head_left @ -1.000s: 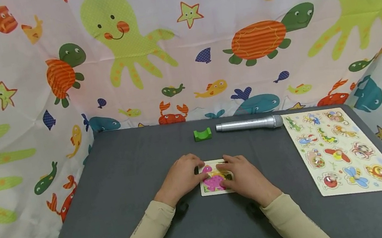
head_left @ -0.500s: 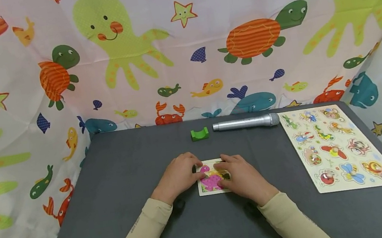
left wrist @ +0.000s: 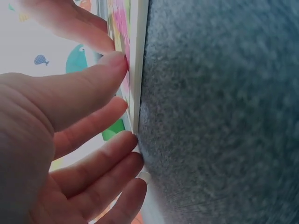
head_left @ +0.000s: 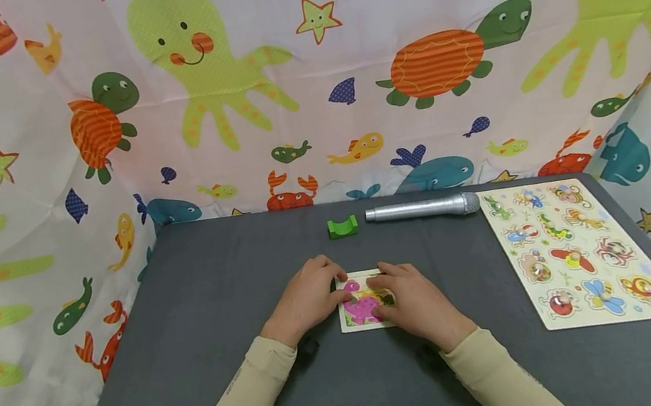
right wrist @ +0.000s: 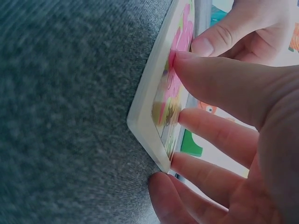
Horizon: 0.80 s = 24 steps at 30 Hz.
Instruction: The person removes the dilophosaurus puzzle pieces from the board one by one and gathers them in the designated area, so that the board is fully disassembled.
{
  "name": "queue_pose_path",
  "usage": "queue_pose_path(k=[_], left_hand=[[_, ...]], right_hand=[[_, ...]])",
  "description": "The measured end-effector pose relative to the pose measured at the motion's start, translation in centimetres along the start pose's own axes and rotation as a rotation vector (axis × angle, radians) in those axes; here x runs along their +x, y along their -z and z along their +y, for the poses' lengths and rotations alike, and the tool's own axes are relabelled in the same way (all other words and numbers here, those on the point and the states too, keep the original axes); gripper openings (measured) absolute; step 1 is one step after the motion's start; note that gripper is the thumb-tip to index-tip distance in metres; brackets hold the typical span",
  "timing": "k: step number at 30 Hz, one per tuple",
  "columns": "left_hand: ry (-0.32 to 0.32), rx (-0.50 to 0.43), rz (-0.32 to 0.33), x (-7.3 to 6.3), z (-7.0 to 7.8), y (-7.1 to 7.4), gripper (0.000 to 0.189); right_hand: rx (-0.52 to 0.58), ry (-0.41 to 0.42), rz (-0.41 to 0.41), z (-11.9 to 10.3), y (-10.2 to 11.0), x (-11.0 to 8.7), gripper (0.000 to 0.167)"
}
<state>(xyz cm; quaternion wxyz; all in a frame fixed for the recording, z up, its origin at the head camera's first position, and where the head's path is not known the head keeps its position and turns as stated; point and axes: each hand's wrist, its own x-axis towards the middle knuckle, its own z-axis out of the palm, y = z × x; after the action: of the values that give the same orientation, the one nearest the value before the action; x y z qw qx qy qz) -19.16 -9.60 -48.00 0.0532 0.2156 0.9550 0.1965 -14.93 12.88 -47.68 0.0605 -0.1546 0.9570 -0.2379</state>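
A small square jigsaw puzzle [head_left: 364,325] with a white frame and a pink dinosaur picture lies flat on the dark grey table, between both hands. My left hand [head_left: 310,299] touches its left side: the thumb rests on the picture, and the other fingers reach along the far left edge. On the right part of the picture, my right hand [head_left: 414,302] rests its thumb and fingertips, covering some of it. In the right wrist view, the puzzle's pale frame [right wrist: 142,116] shows a near corner, with the thumb [right wrist: 201,65] on the pink part.
Behind the puzzle stands a green cradle-shaped block [head_left: 343,229]. A silver microphone [head_left: 421,210] lies to its right at the back. A large insect puzzle board [head_left: 585,252] lies on the right. A sea-animal curtain [head_left: 310,100] surrounds the table [head_left: 208,305].
The head view shifts slightly. Both hands stay in nearly the same place on the puzzle, and nothing else has visibly moved.
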Motion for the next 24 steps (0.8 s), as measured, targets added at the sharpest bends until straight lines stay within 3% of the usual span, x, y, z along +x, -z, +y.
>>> queue_pose_path(k=[12, 24], left_hand=[[0.020, -0.045, -0.030, 0.35, -0.36, -0.25, 0.028], [0.027, 0.014, -0.019, 0.11, -0.07, 0.24, 0.038]], right_hand=[[-0.003, 0.005, 0.011, 0.05, -0.08, 0.06, 0.054], [-0.013, -0.014, -0.006, -0.07, -0.11, 0.20, 0.055]])
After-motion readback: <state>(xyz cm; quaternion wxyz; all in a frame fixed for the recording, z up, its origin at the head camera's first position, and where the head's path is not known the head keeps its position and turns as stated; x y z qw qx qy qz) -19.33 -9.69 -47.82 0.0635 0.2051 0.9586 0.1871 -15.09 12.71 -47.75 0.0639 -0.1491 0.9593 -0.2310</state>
